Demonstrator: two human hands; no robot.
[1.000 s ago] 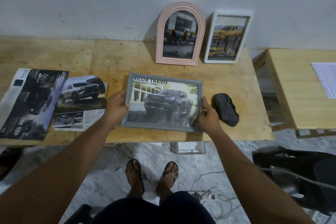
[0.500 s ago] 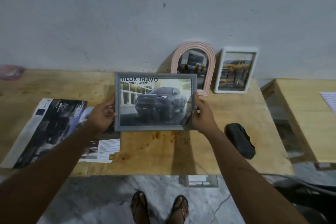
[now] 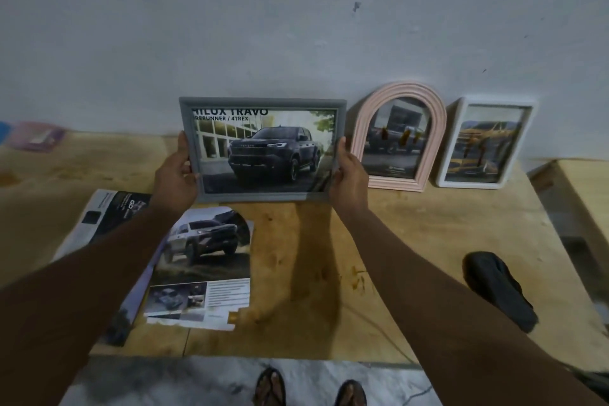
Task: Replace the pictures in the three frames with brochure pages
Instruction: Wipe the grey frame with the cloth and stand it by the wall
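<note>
Grips closed round grey frame (image 3: 263,155), left hand (image 3: 174,175), right hand (image 3: 349,175) (fingers hidden behind); headline partly covered

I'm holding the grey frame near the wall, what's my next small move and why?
Probably lower the grey frame onto the table and lean it against the wall beside the pink arched frame. Your left hand and right hand grip its sides, and it shows a brochure page.

The pink arched frame (image 3: 397,135) and white frame (image 3: 484,142) are leaning on the wall (image 3: 296,26), blocking the table's (image 3: 412,234) back right; the grey frame (image 3: 263,148) is filling the spot just left of them. A torn page (image 3: 204,267) and brochure (image 3: 108,217) are covering the front left, a black bundle (image 3: 497,287) the right. Bare wood is lying open between.
</note>
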